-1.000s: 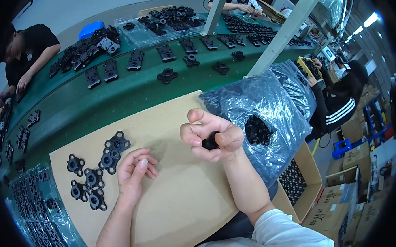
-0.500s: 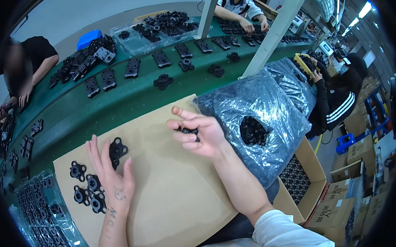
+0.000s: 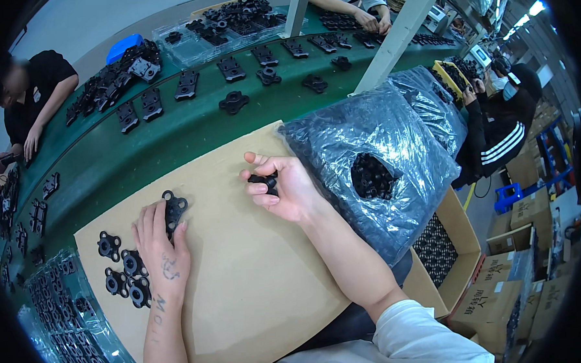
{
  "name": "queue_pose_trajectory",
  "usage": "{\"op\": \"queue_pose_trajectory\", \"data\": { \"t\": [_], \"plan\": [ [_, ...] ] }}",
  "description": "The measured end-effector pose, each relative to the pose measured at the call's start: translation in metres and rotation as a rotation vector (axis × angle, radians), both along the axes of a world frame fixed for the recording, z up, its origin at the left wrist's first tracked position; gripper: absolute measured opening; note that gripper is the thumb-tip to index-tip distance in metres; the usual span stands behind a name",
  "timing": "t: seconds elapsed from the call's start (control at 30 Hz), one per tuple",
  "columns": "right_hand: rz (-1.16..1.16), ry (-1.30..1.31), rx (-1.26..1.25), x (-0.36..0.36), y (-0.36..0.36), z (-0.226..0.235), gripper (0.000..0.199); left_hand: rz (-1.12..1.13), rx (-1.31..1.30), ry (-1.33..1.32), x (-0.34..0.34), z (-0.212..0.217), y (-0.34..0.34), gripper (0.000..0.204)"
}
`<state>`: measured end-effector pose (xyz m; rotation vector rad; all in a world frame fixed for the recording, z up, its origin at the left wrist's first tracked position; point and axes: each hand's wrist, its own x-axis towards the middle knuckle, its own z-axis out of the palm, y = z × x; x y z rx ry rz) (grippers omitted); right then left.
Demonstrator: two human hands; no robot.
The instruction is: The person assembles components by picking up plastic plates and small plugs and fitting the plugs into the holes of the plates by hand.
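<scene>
My left hand (image 3: 160,242) rests on the cardboard sheet (image 3: 243,281), fingers lowered and thumb bent in around a flat black lobed plate with ringed holes (image 3: 174,209). The plate's far end shows beyond the fingers; its near end is partly hidden. Left of this hand lie several black three-lobed parts with round hubs (image 3: 116,282). Over the sheet's far right part, my right hand (image 3: 281,185) is palm up, its fingers curled round small black parts (image 3: 264,182). How many it holds I cannot tell.
A torn clear bag of black parts (image 3: 368,184) lies to the right, above an open carton (image 3: 459,252). Beyond the sheet, a green conveyor (image 3: 191,137) carries black plates. Filled trays (image 3: 63,315) stand at lower left. Co-workers (image 3: 43,95) sit around the line.
My left hand has come down and drawn its fingers together at the black plate. The right hand has shifted slightly left, its fingers still curled round the small parts.
</scene>
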<state>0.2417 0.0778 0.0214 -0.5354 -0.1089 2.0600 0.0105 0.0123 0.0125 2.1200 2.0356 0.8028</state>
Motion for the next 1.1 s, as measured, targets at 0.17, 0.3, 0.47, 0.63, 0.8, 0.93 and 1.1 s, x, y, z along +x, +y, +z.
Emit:
{"op": "queue_pose_trajectory", "data": {
  "t": [0.17,0.3,0.47,0.63,0.8,0.93,1.1],
  "plan": [
    [0.01,0.003,0.015,0.006,0.003,-0.015,0.035,-0.072,0.221,0.051,0.005,0.011,-0.004,0.037],
    [0.066,0.055,0.078,-0.001,0.005,-0.022,0.035,-0.417,-0.062,-0.676,0.002,-0.004,-0.018,0.029],
    [0.248,-0.123,0.127,-0.032,-0.017,-0.018,0.034,-0.255,-0.575,-1.53,-0.003,-0.01,-0.014,0.033],
    [0.234,-0.206,0.19,-0.048,-0.021,-0.023,0.032,-0.379,-0.426,-1.852,-0.002,-0.007,-0.003,0.033],
    [0.289,-0.197,0.201,-0.042,-0.019,-0.014,0.028,-0.332,-0.249,-1.679,-0.011,-0.023,0.006,0.03],
    [0.177,-0.139,0.121,-0.052,-0.02,-0.008,0.025,-0.288,-0.167,-1.763,-0.017,-0.018,0.008,0.034],
    [0.185,-0.286,0.172,-0.047,-0.024,-0.008,0.023,-0.49,-0.31,-1.749,-0.007,-0.022,-0.003,0.036]
  ]
}}
